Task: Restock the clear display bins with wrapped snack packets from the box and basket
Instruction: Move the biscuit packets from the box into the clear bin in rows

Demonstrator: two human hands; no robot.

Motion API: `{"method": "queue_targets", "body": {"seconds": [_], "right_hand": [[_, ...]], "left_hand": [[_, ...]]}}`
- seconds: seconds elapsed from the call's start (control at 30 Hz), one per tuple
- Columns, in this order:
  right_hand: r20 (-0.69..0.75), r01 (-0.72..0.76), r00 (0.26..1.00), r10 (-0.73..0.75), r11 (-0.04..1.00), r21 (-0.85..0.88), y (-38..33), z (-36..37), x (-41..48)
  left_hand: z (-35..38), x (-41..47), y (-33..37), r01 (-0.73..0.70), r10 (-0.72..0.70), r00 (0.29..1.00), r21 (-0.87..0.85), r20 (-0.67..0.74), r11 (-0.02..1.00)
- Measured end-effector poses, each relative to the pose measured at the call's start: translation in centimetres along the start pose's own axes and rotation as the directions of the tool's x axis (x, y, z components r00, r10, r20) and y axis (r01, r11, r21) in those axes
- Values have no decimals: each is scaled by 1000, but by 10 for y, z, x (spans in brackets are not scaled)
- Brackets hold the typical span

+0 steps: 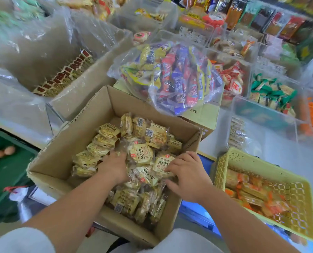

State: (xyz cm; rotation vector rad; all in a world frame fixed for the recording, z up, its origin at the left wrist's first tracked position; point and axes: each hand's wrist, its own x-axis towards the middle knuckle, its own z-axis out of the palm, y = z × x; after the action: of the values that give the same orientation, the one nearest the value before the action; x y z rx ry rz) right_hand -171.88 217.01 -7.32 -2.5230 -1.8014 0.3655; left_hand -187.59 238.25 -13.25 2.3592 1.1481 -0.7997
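**Presently: both hands down in the open snack carton**

Directly below the camera sits a plain brown corrugated cardboard box, flaps open, holding loose snack packets. These are squarish and flat, in crinkled clear film with pale yellow printed panels, dark Chinese characters and a small red round mark. Barcodes show on several.

The left hand is pushed palm-down into the heap. Its fingertips are buried among the wrappers, so its grip cannot be told. The right hand grips the edge of one packet, fingers curled on top and thumb beneath.

Just right of the box stands a yellow plastic lattice basket of orange-and-clear wrapped pieces. Beyond it are rigid clear display bins, partly filled. Behind the box, a glossy clear bag of red, blue and yellow packets rests on a second carton with printed characters.
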Motion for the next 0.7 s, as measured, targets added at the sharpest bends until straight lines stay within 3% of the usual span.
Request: {"method": "queue_targets", "body": {"seconds": [0.23,0.57,0.7], "right_hand": [[18,-28,999,29,999,-19,-4,-5,0],[3,-34,999,34,999,-38,-7,-6,2],[0,-28,1000,28,999,-46,-6,-7,1]], "left_hand": [[-11,-7,-12,-79,64,991,-125,-116,989],[-89,-37,-48,-141,106,987,-348,-119,927],[-103,-27,-46,-162,158,986,-585,-58,794]]}}
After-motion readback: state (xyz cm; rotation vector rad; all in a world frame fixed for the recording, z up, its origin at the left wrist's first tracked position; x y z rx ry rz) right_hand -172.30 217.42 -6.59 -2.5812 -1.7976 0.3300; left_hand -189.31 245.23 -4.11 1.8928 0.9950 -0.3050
